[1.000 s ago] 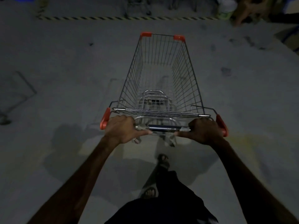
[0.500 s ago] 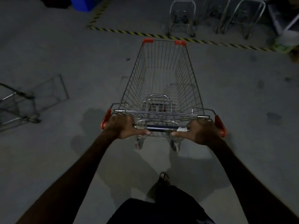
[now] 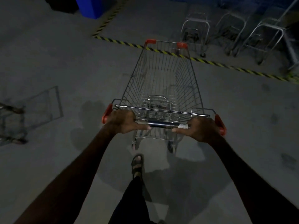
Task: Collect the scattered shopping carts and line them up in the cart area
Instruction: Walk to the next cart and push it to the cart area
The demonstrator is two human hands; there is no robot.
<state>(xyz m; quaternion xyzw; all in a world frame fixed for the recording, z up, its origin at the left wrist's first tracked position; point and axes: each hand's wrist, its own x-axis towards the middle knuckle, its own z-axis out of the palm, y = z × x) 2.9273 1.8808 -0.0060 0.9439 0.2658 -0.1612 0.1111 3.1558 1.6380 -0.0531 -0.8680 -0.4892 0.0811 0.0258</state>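
Note:
An empty wire shopping cart (image 3: pixel 191 75) with red corner caps stands straight ahead of me on the grey floor. My left hand (image 3: pixel 123 122) grips the left end of its handle bar (image 3: pixel 163 124), thumb lying along the bar. My right hand (image 3: pixel 199 129) grips the right end the same way. The cart's nose reaches the yellow-black striped floor line (image 3: pixel 226 66). Behind that line several carts (image 3: pixel 196 32) stand side by side in the cart area.
Another wire cart (image 3: pixel 19 117) stands at the left, outside the line. A blue bin (image 3: pixel 90 7) stands at the top left beside the striped corner. My sandalled foot (image 3: pixel 137 164) steps just behind the cart's rear wheels.
I have pushed the cart forward: the striped line and the parked carts have come closer and lower in view, and the cart at the left has come into sight. Both hands keep their grip.

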